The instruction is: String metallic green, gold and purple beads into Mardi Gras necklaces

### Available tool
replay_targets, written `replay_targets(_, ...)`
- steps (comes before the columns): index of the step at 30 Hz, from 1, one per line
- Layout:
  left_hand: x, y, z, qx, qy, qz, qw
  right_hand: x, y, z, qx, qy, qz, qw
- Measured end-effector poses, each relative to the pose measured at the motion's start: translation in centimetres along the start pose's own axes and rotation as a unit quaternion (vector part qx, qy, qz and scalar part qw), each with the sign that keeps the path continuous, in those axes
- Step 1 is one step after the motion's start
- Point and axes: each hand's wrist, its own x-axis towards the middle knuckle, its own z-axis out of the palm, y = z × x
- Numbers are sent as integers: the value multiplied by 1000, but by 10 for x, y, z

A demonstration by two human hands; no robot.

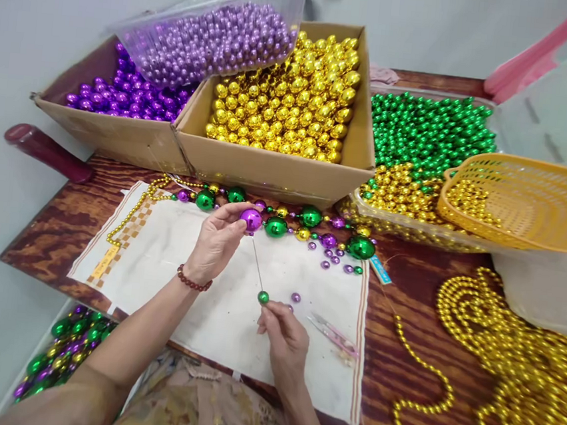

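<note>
My left hand [216, 243] pinches a large purple bead [251, 219] above a white cloth [168, 261]. My right hand [285, 338] pinches a thin needle [257, 267] that slants up toward that purple bead, with a small green bead [263, 297] on it just above my fingertips. A strand of large green, purple and gold beads [307, 225] lies along the cloth's far edge, trailing into a thin gold chain [136, 210] at the left.
Cardboard boxes of purple beads [119, 93] and gold beads [294, 100] stand behind the cloth, a clear tub of purple beads [214, 39] on top. Green beads [426, 129], an orange basket [530, 203], gold strands [513, 375], small scissors [334, 334] and loose beads [332, 256] lie right.
</note>
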Motion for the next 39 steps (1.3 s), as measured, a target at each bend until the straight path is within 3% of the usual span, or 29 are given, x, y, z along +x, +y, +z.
replay_targets(10,-16,-15,4,48,-17,15,999,6,2,14,35,48,51,997)
replay_targets(17,-22,-15,7,66,5,51,996,8,-3,21,42,62,73,995)
replay_targets(27,-26,-7,16,141,14,120,983,10,-6,22,42,54,47,997)
replay_targets(34,-18,-6,15,82,39,37,995,13,-7,23,11,13,7,1000)
replay_targets(39,-26,-5,19,139,-9,116,983,15,-4,23,31,43,39,998)
